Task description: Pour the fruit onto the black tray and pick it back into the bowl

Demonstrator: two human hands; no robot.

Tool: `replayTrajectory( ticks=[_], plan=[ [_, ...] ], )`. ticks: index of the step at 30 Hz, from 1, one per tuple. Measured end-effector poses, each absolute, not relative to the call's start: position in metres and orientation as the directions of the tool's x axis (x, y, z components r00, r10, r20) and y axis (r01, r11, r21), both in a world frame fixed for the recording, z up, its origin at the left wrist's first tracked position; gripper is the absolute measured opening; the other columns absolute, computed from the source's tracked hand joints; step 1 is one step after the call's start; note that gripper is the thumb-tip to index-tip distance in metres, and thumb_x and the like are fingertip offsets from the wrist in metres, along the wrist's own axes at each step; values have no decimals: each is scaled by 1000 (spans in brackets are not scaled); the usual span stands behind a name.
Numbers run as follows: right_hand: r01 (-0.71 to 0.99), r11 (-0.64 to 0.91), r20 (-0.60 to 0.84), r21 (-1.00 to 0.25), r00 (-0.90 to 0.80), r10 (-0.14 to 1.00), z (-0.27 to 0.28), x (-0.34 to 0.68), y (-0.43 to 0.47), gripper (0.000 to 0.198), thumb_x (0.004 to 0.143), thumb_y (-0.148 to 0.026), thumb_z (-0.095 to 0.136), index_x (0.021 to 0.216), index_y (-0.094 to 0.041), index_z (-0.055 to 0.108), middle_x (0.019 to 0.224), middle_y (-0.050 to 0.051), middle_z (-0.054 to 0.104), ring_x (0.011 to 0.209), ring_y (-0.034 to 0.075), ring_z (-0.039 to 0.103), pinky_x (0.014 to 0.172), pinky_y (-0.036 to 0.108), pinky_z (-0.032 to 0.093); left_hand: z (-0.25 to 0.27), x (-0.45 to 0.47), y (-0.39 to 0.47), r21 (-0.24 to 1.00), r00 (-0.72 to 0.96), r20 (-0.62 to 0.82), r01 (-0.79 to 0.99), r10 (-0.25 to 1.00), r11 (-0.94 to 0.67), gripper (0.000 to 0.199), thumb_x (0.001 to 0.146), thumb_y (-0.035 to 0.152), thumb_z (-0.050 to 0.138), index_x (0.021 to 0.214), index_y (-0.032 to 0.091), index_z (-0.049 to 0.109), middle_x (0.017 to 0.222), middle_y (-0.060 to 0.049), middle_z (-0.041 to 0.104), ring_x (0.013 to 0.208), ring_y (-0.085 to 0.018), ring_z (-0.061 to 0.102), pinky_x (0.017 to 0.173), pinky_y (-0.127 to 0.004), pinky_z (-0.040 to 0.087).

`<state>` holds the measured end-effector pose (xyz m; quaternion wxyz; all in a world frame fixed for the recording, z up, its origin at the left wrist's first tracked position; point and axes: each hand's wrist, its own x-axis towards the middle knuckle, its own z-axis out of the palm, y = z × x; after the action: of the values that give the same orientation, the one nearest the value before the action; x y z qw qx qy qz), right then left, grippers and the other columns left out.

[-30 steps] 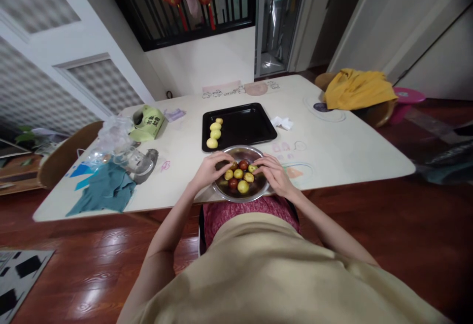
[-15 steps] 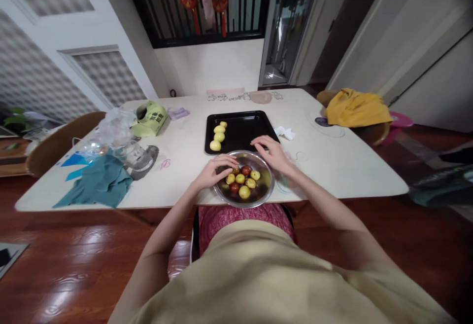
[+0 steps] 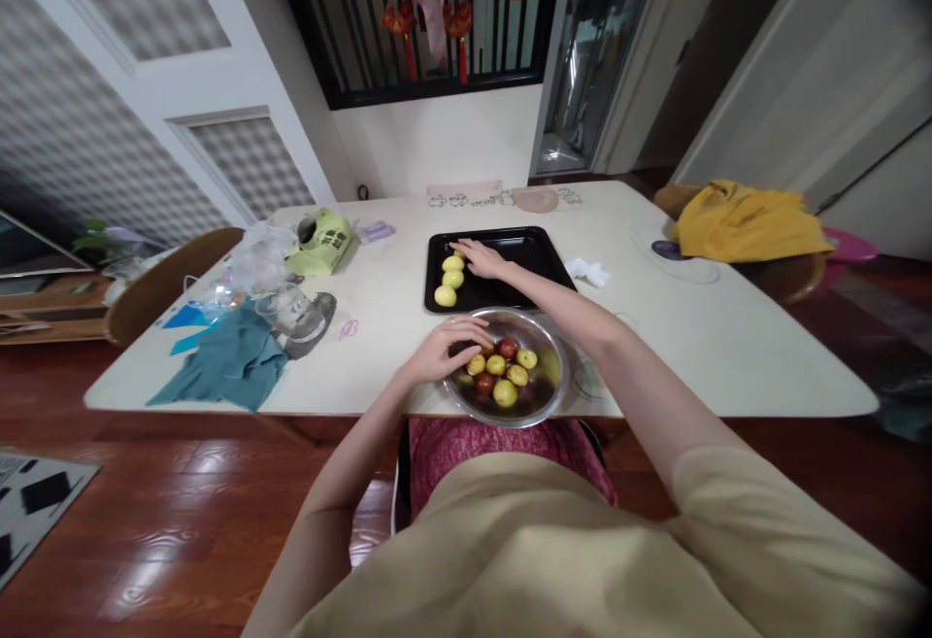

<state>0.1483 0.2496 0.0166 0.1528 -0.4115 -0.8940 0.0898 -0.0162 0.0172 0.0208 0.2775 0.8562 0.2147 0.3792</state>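
Observation:
A metal bowl (image 3: 554, 387) near the table's front edge holds several small round fruits, some yellow (image 3: 505, 392) and some dark red (image 3: 483, 384). My left hand (image 3: 446, 349) reaches over the bowl's left rim, its fingers apart above the fruit; contact with a fruit cannot be made out. Behind the bowl lies a black baking tray (image 3: 520, 264) with a row of yellow fruits (image 3: 452, 279) along its left side. My right hand (image 3: 482, 259) stretches across the tray, fingers extended, fingertips at the row's far end. They partly hide the small farthest fruit.
Left on the white table (image 3: 379, 327) are a teal cloth (image 3: 225, 356), a clear plastic container (image 3: 287, 313), plastic bags (image 3: 258, 254) and a green bag (image 3: 322, 242). A crumpled tissue (image 3: 588, 272) lies right of the tray. A yellow garment (image 3: 749, 220) drapes a chair.
My right hand has moved from the tray's near edge, above the bowl, to the far end of the fruit row. My left hand stays at the bowl. The camera view has shifted slightly.

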Motion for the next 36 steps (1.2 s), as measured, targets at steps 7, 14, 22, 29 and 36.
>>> replayTrajectory(
  ticks=[7, 14, 22, 29, 36],
  plan=[
    [733, 619, 200, -281, -587, 785, 17, 149, 255, 37, 98, -10, 56, 132, -20, 66, 134, 12, 63, 117, 25, 62, 102, 36, 51, 19, -17, 17, 648, 625, 508, 175, 593, -741, 27, 106, 38, 61, 110, 20, 80, 117, -11, 82, 131, -32, 68, 116, -53, 48],
    [720, 631, 286, -289, -564, 775, 31, 194, 220, 38, 95, -12, 60, 131, -15, 65, 129, 15, 61, 114, 28, 63, 101, 40, 52, 18, -17, 17, 641, 624, 514, 177, 589, -747, 27, 107, 38, 60, 110, 20, 81, 117, -12, 82, 130, -32, 68, 115, -52, 49],
    [438, 781, 530, -446, -574, 625, 66, 252, 103, 36, 97, -22, 63, 132, -22, 69, 125, 12, 66, 106, 26, 67, 95, 41, 58, 19, -17, 18, 642, 626, 508, 182, 592, -745, 30, 107, 40, 59, 109, 20, 81, 114, -11, 83, 128, -32, 68, 113, -52, 50],
    [459, 734, 468, -500, -570, 675, 72, 281, 2, 32, 104, -29, 59, 134, -26, 69, 126, 11, 68, 116, 29, 69, 101, 46, 58, 21, -19, 19, 647, 644, 477, 203, 598, -735, 33, 108, 43, 57, 112, 21, 81, 116, -12, 82, 130, -32, 67, 113, -52, 49],
    [491, 689, 340, -533, -621, 706, 54, 286, -24, 27, 103, -34, 65, 127, -24, 71, 123, 11, 73, 116, 30, 70, 105, 48, 58, 20, -19, 20, 631, 644, 508, 172, 571, -756, 33, 108, 43, 57, 111, 21, 81, 114, -12, 82, 127, -32, 68, 112, -52, 49]
  ],
)
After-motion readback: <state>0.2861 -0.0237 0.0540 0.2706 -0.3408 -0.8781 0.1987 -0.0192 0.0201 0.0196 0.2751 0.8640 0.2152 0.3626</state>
